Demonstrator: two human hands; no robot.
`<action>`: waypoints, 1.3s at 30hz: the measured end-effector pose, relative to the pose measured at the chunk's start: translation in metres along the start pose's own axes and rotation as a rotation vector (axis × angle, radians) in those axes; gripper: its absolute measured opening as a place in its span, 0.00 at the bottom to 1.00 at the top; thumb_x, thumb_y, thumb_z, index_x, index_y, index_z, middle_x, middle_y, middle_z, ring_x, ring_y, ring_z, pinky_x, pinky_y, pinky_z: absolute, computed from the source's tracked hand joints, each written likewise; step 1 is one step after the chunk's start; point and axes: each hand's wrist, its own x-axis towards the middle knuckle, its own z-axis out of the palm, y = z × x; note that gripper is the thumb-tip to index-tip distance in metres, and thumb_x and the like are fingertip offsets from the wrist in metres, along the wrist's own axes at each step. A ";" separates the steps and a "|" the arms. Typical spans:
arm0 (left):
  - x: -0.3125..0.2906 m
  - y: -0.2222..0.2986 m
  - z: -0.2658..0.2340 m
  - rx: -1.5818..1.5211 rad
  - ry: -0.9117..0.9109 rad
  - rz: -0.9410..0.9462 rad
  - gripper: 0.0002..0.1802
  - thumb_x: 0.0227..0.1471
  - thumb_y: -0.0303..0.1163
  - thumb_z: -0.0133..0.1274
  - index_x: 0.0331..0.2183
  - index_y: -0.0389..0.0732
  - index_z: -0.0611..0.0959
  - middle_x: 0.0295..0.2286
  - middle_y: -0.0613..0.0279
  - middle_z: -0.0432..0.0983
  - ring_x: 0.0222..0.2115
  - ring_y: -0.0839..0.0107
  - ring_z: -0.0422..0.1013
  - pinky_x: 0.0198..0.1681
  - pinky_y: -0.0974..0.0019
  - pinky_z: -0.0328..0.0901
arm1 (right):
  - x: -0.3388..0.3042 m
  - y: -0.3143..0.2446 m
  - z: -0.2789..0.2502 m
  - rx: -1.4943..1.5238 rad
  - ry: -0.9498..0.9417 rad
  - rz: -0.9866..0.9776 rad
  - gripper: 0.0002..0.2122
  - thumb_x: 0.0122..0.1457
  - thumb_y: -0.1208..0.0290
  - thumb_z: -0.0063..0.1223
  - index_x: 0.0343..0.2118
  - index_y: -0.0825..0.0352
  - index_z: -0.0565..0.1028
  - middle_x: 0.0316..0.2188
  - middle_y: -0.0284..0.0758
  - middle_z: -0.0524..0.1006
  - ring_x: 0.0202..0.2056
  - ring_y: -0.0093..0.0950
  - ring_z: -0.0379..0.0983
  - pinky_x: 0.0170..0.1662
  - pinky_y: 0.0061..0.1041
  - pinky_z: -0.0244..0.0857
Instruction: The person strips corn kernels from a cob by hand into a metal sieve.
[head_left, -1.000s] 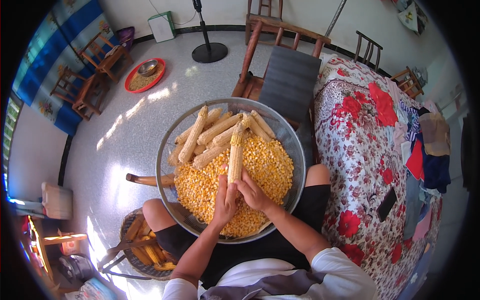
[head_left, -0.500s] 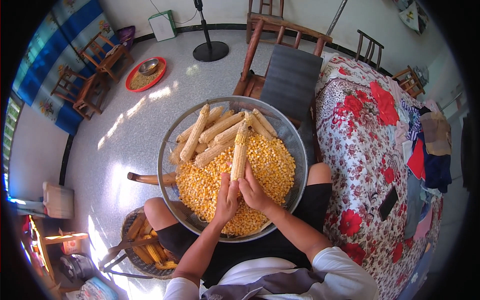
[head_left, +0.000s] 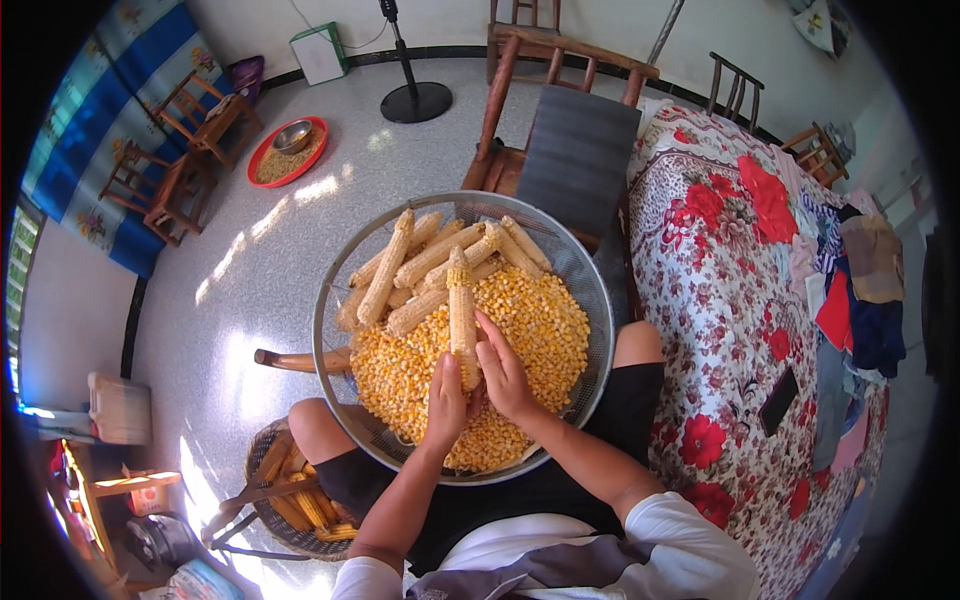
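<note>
A mostly bare corn cob (head_left: 462,315) stands nearly upright in the picture between my two hands, with a few yellow kernels left near its top end. My left hand (head_left: 446,402) closes on its lower left side, and my right hand (head_left: 505,375) wraps its right side, thumb and fingers against it. Below them is a wide round mesh sieve (head_left: 327,345) on my lap. Loose corn kernels (head_left: 540,330) fill its near part. Several stripped cobs (head_left: 385,270) lie heaped at its far side.
Beside my left leg stands a woven basket (head_left: 262,515) with unshelled corn ears (head_left: 315,505). A wooden chair (head_left: 500,165) stands beyond the sieve. To the right is a bed with a flowered cover (head_left: 690,330), a phone (head_left: 777,402) and clothes. A red basin (head_left: 262,180) sits on the floor.
The cob in my hands has shifted left and lower, its top end now tilting slightly left instead of right. My right hand has moved a little higher along it.
</note>
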 end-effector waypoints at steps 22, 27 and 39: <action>0.004 -0.017 0.006 0.086 0.169 0.333 0.21 0.69 0.43 0.29 0.41 0.37 0.71 0.33 0.62 0.70 0.33 0.74 0.65 0.39 0.70 0.62 | -0.003 -0.004 0.007 -0.371 -0.107 -0.201 0.25 0.66 0.70 0.35 0.63 0.79 0.53 0.57 0.60 0.64 0.54 0.50 0.68 0.56 0.35 0.63; 0.010 -0.026 0.003 0.107 0.187 0.361 0.21 0.68 0.44 0.30 0.39 0.37 0.70 0.30 0.62 0.68 0.31 0.73 0.65 0.36 0.68 0.62 | -0.004 -0.009 0.008 -0.368 -0.088 -0.164 0.24 0.66 0.72 0.36 0.63 0.76 0.56 0.49 0.58 0.72 0.42 0.47 0.76 0.44 0.34 0.69; 0.003 -0.009 0.000 -0.142 0.079 0.032 0.30 0.66 0.54 0.24 0.37 0.40 0.73 0.19 0.62 0.69 0.13 0.76 0.62 0.14 0.74 0.55 | -0.002 0.000 0.001 -0.370 0.007 -0.149 0.18 0.68 0.71 0.37 0.58 0.70 0.65 0.40 0.49 0.78 0.35 0.37 0.78 0.38 0.31 0.70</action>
